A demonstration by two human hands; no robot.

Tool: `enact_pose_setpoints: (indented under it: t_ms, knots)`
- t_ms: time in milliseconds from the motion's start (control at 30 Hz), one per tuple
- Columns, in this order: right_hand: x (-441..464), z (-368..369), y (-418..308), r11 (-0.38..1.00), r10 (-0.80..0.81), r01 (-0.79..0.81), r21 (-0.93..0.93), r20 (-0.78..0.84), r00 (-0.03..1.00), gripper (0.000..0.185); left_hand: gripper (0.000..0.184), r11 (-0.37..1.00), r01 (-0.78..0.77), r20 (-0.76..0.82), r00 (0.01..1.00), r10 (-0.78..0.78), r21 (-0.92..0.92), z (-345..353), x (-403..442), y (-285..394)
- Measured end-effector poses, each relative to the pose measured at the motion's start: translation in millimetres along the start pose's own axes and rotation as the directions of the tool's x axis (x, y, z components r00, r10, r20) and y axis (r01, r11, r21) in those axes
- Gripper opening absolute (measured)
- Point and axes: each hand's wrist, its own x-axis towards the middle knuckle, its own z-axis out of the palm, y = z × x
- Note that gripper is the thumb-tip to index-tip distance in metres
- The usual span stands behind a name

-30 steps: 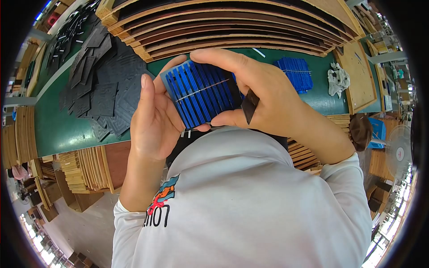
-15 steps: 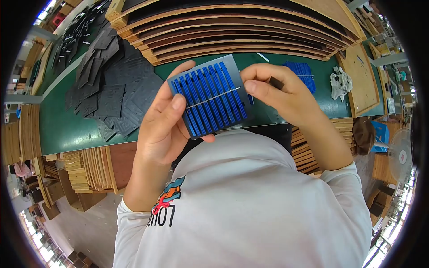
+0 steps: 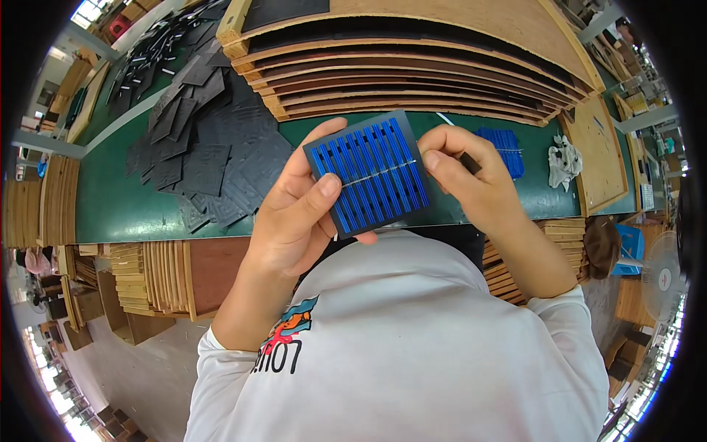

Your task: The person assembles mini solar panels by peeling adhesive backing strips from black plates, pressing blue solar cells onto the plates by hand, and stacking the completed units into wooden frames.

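Observation:
My left hand (image 3: 291, 214) grips a small solar panel (image 3: 370, 175) by its left side, thumb on the front and fingers behind. Rows of narrow blue cell strips cover the dark square plate, and a thin silvery ribbon runs across their middle. At the panel's right edge, near the ribbon's end, the thumb and forefinger of my right hand (image 3: 471, 166) are pinched together. A small dark flat piece (image 3: 469, 163) sticks out from that hand's curled fingers. Whether the pinching fingertips hold anything else is too small to tell.
Dark square plates (image 3: 213, 173) lie in a loose pile on the green table (image 3: 103, 214). A wooden rack of stacked trays (image 3: 412, 70) stands at the back. Right of my hands are more blue strips (image 3: 504, 151), a crumpled white cloth (image 3: 564, 163) and a wooden board (image 3: 602, 151).
Both hands and the panel appear slightly farther right and lower in view, and the whole scene has shifted too. The panel is tilted a little differently. My grip looks the same.

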Motion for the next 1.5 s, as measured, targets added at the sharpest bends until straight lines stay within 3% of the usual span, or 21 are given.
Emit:
enact_pose_setpoints:
  t_ms: [133, 200, 267, 300, 367, 433, 733, 1200, 1500]
  knots:
    - [-1.5, 9.1, 9.0, 0.997, -0.061, 0.064, 0.043, -0.049, 0.997, 0.017, 0.06, 0.995, -0.076, -0.026, 0.997, 0.078, 0.062, 2.8, -1.9, -2.0]
    - [-6.6, 16.7, 6.0, 0.978, 0.038, -0.016, 0.206, -0.102, 0.994, 0.023, 0.059, 0.988, -0.127, -0.048, 0.99, 0.131, 0.085, 3.0, -1.0, 0.9]
    - [-13.2, 23.5, 15.1, 0.983, 0.013, -0.009, 0.182, -0.023, 1.0, 0.025, 0.057, 0.967, -0.221, -0.037, 0.973, 0.227, 0.129, 0.6, 0.8, 3.1]
    - [-15.9, 26.1, 18.0, 0.988, -0.001, -0.007, 0.151, 0.055, 0.998, 0.027, 0.057, 0.968, -0.215, -0.039, 0.974, 0.222, 0.132, -0.3, 0.7, 2.9]
    - [-13.3, 31.6, 13.6, 0.991, 0.02, -0.026, 0.134, 0.045, 0.999, 0.023, 0.056, 0.96, -0.23, -0.011, 0.972, 0.234, 0.16, -0.9, 1.9, 2.1]
    - [-9.7, 32.8, 7.9, 0.984, 0.141, -0.141, 0.108, 0.013, 0.99, 0.018, 0.055, 0.954, -0.24, -0.01, 0.969, 0.246, 0.178, 0.8, 1.8, 0.4]
    - [-3.2, 35.6, 6.1, 0.969, 0.13, -0.13, 0.211, 0.013, 0.991, 0.009, 0.056, 0.934, -0.262, -0.027, 0.961, 0.276, 0.241, 4.8, 1.1, 2.1]
    - [1.3, 30.7, 12.3, 0.965, 0.161, -0.154, 0.212, -0.015, 0.987, 0.012, 0.055, 0.858, -0.32, -0.02, 0.933, 0.358, 0.402, 9.6, 4.3, -4.2]
    - [2.5, 31.7, 7.8, 0.963, 0.169, -0.157, 0.219, -0.033, 0.985, 0.013, 0.057, 0.88, -0.319, -0.022, 0.937, 0.348, 0.351, 7.8, 7.3, -2.1]
